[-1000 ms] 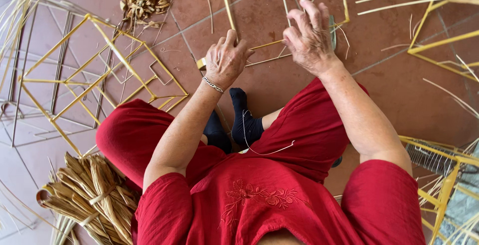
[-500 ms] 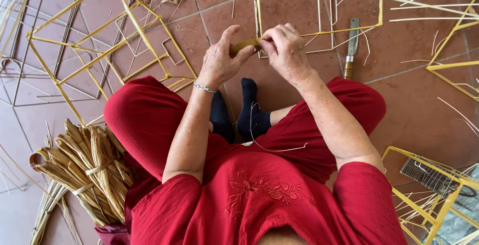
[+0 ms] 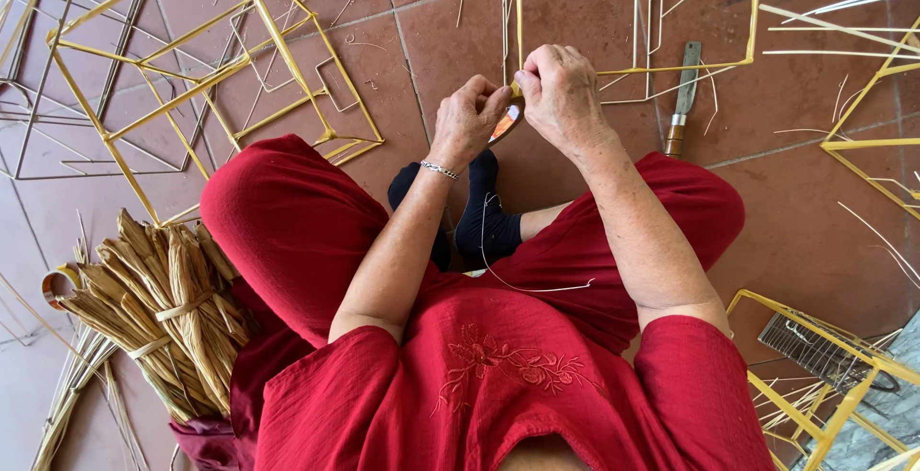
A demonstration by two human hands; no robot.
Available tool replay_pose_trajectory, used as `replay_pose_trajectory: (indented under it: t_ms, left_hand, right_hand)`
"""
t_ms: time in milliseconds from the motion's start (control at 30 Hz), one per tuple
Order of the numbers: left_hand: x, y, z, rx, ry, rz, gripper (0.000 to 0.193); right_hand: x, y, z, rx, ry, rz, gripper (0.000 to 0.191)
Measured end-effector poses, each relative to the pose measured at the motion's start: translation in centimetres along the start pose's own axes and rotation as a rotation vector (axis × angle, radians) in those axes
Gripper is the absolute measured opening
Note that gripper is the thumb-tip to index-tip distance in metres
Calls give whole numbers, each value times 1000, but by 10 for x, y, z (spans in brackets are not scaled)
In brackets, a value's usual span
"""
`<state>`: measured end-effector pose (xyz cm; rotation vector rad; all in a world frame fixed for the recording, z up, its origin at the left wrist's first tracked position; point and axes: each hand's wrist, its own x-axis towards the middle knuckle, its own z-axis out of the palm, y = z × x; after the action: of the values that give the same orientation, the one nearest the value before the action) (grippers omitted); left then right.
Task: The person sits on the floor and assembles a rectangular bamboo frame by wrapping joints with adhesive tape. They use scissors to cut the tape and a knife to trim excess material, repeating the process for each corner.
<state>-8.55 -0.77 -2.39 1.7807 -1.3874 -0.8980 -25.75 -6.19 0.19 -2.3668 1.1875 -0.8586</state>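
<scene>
I sit cross-legged on a tiled floor in red clothes. My left hand (image 3: 468, 118), with a bracelet on its wrist, and my right hand (image 3: 559, 94) are together in front of my knees. Both pinch a small roll of tape (image 3: 505, 123) that shows between the thumbs. A yellow strip (image 3: 518, 11) of a square frame (image 3: 671, 67) runs up from my right hand's fingers. My dark-socked feet (image 3: 484, 212) lie just below the hands.
A knife with a wooden handle (image 3: 680, 102) lies on the tiles to the right. A yellow strip frame (image 3: 201, 88) over wire frames lies at left. Bundled dried leaves (image 3: 168, 308) sit beside my left knee. More yellow frames (image 3: 824, 385) are at right.
My hands came down from the floor and closed together on the tape roll and strip. The view has shifted so the frames lie higher in the picture.
</scene>
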Motion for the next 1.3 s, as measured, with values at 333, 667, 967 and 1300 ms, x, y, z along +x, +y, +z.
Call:
replay_pose_trajectory:
  t_ms: [333,667,967,1300]
  left_hand:
    - [11,-21,12,-150,-143,-252,54]
    - [16,40,-60,-613,-326,26,45]
    - [43,120,-40,-303,-580,276,36]
    - [24,123,-20,-89,-609,384,30]
  right_hand:
    - [19,8,2,106,-107,195,18]
    - [43,26,-63,561,167,368,13]
    - [-19,77,-74,1384,500,482,8]
    - [-93,87,-48,1168,385,619,19]
